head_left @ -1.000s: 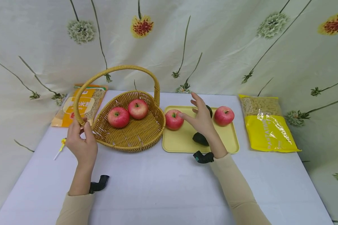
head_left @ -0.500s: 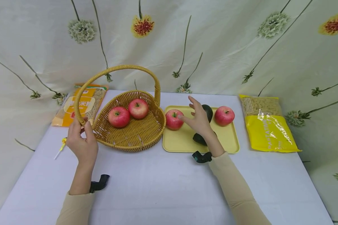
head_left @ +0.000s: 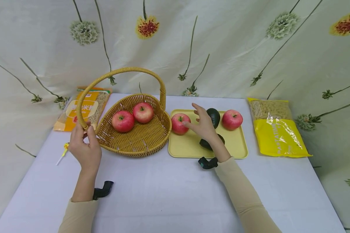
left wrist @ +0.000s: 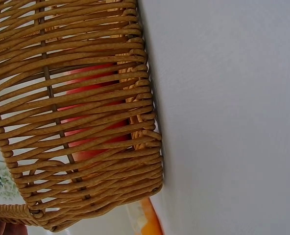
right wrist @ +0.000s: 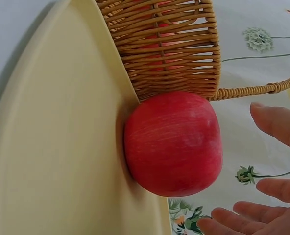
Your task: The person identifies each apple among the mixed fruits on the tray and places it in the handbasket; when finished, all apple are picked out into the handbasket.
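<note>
My left hand [head_left: 86, 149] pinches the lower left end of the wicker basket's wrapped handle [head_left: 128, 70]. Two red apples lie inside the basket [head_left: 140, 142]; in the left wrist view, red shows through its woven side [left wrist: 47, 122]. My right hand [head_left: 205, 126] hovers over the yellow tray [head_left: 179, 147], thumb and fingers spread and holding nothing. Its thumb overlaps the tray's left apple [head_left: 178, 124] in the head view; the right wrist view shows a gap between the fingers and that apple [right wrist: 174, 144]. Beside the hand are two dark green avocados [head_left: 214, 117], the nearer partly behind the wrist.
Another red apple [head_left: 232, 119] sits at the tray's right. A yellow pasta bag [head_left: 280, 136] lies farther right. Behind the basket's left side is an orange packet [head_left: 75, 113], with a lollipop [head_left: 64, 150] near the left edge. A flowered cloth [head_left: 221, 48] hangs at the back.
My right hand has moved slightly left and toward me, its fingers lowering beside the tray's left apple and uncovering more of the avocados. My left hand stays on the handle.
</note>
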Motion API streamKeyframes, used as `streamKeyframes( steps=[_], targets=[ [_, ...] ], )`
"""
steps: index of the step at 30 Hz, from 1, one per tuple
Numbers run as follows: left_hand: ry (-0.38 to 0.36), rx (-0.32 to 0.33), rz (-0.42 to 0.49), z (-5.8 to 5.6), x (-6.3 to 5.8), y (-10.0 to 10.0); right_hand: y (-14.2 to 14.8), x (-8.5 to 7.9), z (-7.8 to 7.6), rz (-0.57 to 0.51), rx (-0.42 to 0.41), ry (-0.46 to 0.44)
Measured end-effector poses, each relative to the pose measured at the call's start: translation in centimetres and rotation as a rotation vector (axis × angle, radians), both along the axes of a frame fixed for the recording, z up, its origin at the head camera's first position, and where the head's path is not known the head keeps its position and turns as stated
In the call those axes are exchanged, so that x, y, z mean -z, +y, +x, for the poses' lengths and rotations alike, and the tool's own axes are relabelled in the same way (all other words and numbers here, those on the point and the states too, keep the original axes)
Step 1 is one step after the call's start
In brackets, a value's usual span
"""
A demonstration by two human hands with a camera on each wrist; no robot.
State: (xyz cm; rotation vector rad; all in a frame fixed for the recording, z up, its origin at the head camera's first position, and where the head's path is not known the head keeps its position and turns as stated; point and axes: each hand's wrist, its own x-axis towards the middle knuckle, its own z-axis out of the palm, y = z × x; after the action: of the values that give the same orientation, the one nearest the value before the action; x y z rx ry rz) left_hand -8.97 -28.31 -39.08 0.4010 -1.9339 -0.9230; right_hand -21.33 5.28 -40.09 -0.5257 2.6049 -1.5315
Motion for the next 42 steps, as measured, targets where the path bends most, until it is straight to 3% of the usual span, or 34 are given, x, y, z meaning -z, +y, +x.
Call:
streamKeyframes(
  steps=[34, 42],
  targets=[
    [-0.011, 0.01, -0.035, 0.2, 0.2, -0.2, -1.4, 1.6, 0.2, 0.156, -0.059, -0.041],
    [-0.005, 0.008, -0.036, 0.2, 0.1, -0.2, -1.7, 2.1, 0.2, 0.178, -0.077, -0.013]
  ],
)
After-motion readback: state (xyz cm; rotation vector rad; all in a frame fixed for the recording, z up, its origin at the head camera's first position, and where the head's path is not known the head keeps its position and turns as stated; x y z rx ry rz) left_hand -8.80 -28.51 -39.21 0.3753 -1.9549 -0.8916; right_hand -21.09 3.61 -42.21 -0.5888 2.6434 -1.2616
